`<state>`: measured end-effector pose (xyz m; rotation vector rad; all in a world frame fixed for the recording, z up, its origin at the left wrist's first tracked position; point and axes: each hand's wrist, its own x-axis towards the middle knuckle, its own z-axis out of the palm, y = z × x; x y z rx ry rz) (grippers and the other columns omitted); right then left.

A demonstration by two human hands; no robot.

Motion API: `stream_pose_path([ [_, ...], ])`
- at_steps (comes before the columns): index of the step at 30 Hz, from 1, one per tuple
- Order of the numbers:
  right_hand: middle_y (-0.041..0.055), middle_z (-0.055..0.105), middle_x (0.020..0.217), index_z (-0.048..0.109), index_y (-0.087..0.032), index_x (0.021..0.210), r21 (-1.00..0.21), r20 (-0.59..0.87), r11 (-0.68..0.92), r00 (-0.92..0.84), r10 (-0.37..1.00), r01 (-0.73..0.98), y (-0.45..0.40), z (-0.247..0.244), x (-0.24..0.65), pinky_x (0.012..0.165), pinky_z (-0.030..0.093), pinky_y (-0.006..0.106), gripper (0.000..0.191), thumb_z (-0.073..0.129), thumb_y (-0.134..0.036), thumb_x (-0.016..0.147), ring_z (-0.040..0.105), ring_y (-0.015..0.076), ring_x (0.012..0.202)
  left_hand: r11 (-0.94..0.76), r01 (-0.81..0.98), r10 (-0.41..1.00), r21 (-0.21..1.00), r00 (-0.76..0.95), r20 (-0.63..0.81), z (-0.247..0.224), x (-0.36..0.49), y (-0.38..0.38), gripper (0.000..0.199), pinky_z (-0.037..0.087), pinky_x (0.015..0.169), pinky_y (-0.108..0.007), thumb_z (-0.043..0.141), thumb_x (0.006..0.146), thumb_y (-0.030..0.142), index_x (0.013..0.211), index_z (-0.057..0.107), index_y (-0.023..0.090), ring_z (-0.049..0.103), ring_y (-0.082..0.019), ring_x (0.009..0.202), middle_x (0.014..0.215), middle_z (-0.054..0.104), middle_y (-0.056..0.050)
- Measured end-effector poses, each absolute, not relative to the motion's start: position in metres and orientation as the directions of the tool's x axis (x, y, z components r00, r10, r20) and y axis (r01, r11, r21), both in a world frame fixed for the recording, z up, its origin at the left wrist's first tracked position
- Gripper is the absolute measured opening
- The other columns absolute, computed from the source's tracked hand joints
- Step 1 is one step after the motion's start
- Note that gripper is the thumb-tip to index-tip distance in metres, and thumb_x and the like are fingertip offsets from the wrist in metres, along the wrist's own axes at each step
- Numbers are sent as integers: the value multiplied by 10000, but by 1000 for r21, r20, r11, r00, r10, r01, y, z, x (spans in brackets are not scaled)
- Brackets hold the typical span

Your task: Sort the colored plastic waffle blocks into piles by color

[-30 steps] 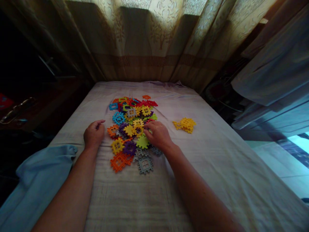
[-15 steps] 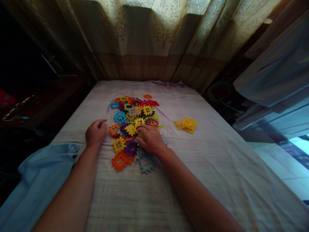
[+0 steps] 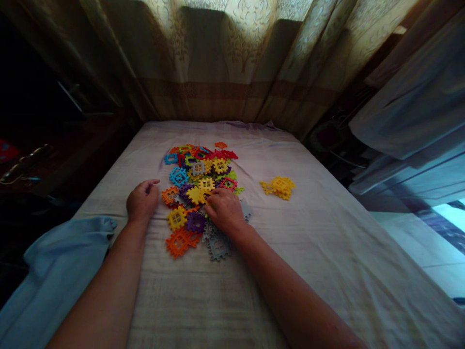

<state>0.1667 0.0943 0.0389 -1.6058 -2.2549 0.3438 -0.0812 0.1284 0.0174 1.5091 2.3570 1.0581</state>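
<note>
Colourful interlocking plastic pieces lie heaped on a cloth-covered surface. My right hand reaches over the right side of the heap, fingers bent against a yellow piece; the fingertips are partly hidden. A purple piece and a grey piece lie close below it. Left of the heap, my left hand rests on its side, fingers curled in and touching no piece. An orange piece is at the near end of the heap, a blue piece on its left side.
Apart from the heap, a small pile of yellow pieces sits to the right on the pale sheet. Light blue cloth hangs over the left edge. A patterned curtain closes off the far side.
My right hand has drawn back very slightly, and the yellow pieces by its fingertips have shifted a little. The whole view has moved slightly. My left hand keeps its place beside the heap.
</note>
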Motion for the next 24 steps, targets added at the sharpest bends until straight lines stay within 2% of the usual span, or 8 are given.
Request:
stream_pose_path([
  [5, 74, 673, 1192, 728, -231, 1004, -418, 252, 373, -288, 924, 828, 100, 41, 172, 992, 419, 374, 212, 538, -292, 934, 576, 227, 1126, 251, 737, 842, 628, -486, 234, 17, -81, 128, 378, 470, 668, -308, 490, 793, 341, 1056, 748, 256, 594, -199, 688, 767, 669, -20],
  [8, 73, 698, 1120, 730, -224, 990, -456, 303, 337, -212, 929, 824, 109, 50, 187, 941, 443, 327, 235, 511, -300, 948, 609, 207, 1064, 258, 732, 841, 631, -492, 226, 19, -80, 128, 380, 467, 665, -307, 495, 793, 341, 1065, 746, 257, 587, -197, 674, 757, 663, -17],
  [13, 40, 739, 947, 683, -227, 1143, -562, 220, 32, 112, 969, 826, 126, 68, 244, 772, 468, 290, 281, 551, -311, 909, 664, 186, 843, 272, 725, 838, 632, -501, 215, 21, -79, 127, 380, 452, 652, -301, 496, 794, 343, 1060, 751, 252, 576, -189, 662, 763, 665, -18],
  [17, 67, 746, 919, 663, -179, 1159, -565, 207, -232, 409, 889, 792, 134, 70, 295, 753, 462, 304, 330, 577, -319, 873, 672, 217, 861, 265, 730, 845, 631, -491, 213, 22, -78, 127, 391, 442, 645, -299, 495, 793, 339, 1079, 748, 255, 572, -185, 655, 764, 667, -15],
  [24, 81, 746, 961, 703, -197, 1075, -524, 157, -406, 554, 818, 749, 137, 54, 328, 748, 473, 324, 289, 563, -319, 854, 672, 237, 879, 284, 735, 846, 615, -494, 199, 22, -78, 128, 410, 436, 645, -294, 485, 787, 349, 1085, 749, 250, 578, -186, 677, 784, 675, -19],
])
